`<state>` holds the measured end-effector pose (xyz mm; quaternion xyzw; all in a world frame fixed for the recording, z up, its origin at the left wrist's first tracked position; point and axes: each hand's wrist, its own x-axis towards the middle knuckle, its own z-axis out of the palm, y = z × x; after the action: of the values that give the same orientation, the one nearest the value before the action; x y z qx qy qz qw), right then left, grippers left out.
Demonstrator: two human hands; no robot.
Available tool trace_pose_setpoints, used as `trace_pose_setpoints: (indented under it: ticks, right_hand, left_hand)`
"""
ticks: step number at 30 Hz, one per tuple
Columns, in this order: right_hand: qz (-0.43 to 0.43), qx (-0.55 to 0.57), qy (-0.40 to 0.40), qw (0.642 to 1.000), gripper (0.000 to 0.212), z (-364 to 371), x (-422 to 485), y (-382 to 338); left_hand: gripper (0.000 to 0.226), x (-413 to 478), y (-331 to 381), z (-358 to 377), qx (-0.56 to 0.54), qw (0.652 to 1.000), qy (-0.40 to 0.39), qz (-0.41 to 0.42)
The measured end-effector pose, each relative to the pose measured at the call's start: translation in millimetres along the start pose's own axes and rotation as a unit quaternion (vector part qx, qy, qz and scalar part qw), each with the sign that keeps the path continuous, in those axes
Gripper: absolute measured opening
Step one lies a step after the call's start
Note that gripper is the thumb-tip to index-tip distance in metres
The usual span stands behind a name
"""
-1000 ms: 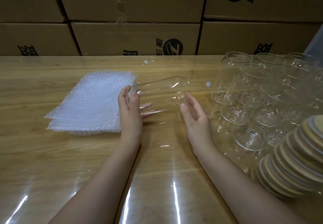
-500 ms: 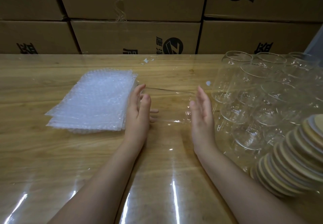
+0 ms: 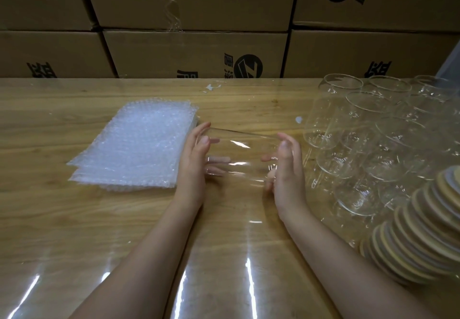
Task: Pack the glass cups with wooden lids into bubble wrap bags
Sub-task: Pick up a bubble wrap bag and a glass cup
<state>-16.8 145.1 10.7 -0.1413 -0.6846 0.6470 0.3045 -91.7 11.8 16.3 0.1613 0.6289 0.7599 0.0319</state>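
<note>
On wooden table (image 3: pixel 74 219) fronting stacked cartons (image 3: pixel 194 52), packing barely begun: one glass cup (image 3: pixel 241 154) gripped sideways between left hand (image 3: pixel 193 164) and right hand (image 3: pixel 288 169), unlidded, unbagged; bubble wrap bags (image 3: pixel 134 144) just left of hands, remaining cups (image 3: pixel 373 139) and wooden lids (image 3: pixel 418 231) at right.

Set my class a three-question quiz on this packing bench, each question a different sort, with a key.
1. True or false: the glass cup held between the left hand and the right hand has a lid on.
2. The bubble wrap bags lie: A) left of the hands; B) right of the hands; C) on the floor.
3. What is piled at the right, nearer than the standing cups?
Key: 1 false; 2 A; 3 wooden lids.
</note>
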Motion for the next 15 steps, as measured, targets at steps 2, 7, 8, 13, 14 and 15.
trace_pose_setpoints:
  ticks: [2,7,8,13,14,15]
  right_hand:
    - [-0.03,0.012,-0.009,0.999,0.04,-1,-3,-1]
    - [-0.193,-0.01,0.0,0.981,0.042,0,-12,-6]
    - [-0.228,-0.025,0.001,0.973,0.042,0,-13,-6]
    - [-0.336,-0.076,-0.018,0.939,0.055,3,-14,-2]
    - [-0.339,-0.082,-0.018,0.937,0.056,2,-13,-1]
    - [-0.329,-0.082,-0.02,0.941,0.056,1,-12,0]
  left_hand:
    - [0.063,1,2,1,-0.04,0.998,-0.023,-0.034]
    - [0.062,2,5,-2,-0.153,0.978,-0.058,-0.126]
    - [0.06,2,5,-3,-0.176,0.972,-0.065,-0.143]
    - [0.063,5,2,-9,-0.297,0.931,-0.061,-0.202]
    - [0.062,6,3,-9,-0.312,0.924,-0.06,-0.211]
    - [0.061,7,3,-9,-0.322,0.92,-0.058,-0.218]
